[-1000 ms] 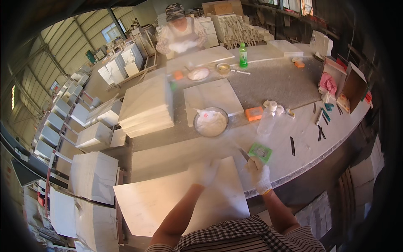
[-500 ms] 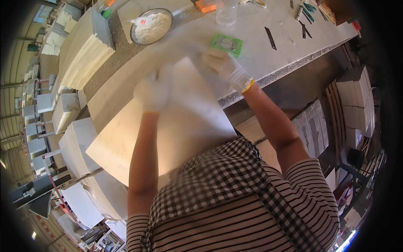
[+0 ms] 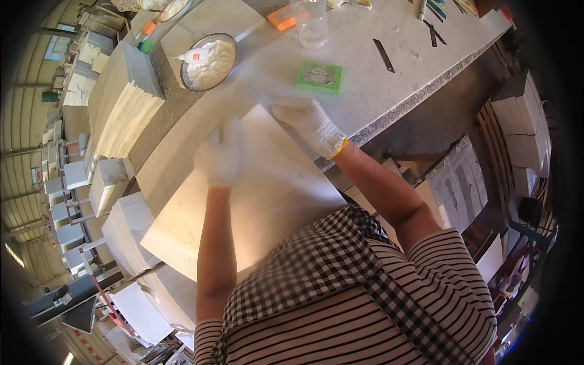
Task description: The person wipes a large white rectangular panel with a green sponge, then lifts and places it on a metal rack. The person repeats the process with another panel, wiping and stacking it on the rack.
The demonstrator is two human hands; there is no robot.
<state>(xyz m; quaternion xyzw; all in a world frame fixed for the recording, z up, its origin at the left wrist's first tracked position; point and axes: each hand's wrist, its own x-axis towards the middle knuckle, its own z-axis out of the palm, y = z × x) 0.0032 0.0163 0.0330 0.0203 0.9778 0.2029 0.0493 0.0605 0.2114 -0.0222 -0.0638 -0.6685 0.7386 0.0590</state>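
A pale marble-look tile (image 3: 274,167) lies at a slant in front of my apron, its far corner between my hands. My left hand (image 3: 218,155), in a white knit glove, is over the tile's left part; motion smears its fingers. My right hand (image 3: 309,126), in a white glove with a yellow cuff edge, is at the tile's right edge near the far corner. Its fingers are drawn together, and a faint grey streak runs past their tips. What they hold cannot be made out. Beyond the right hand lies a green box (image 3: 319,77).
A bowl of white paste (image 3: 214,68) carries a small white bottle (image 3: 193,56). A clear plastic cup (image 3: 310,27), an orange box (image 3: 281,18) and a dark blade (image 3: 384,56) are on the stone table (image 3: 359,97). Stacked tiles (image 3: 131,100) stand left.
The view has shifted, so the table things sit lower and further left. My right hand is nearer the tile's far corner. Both hands remain by the tile.
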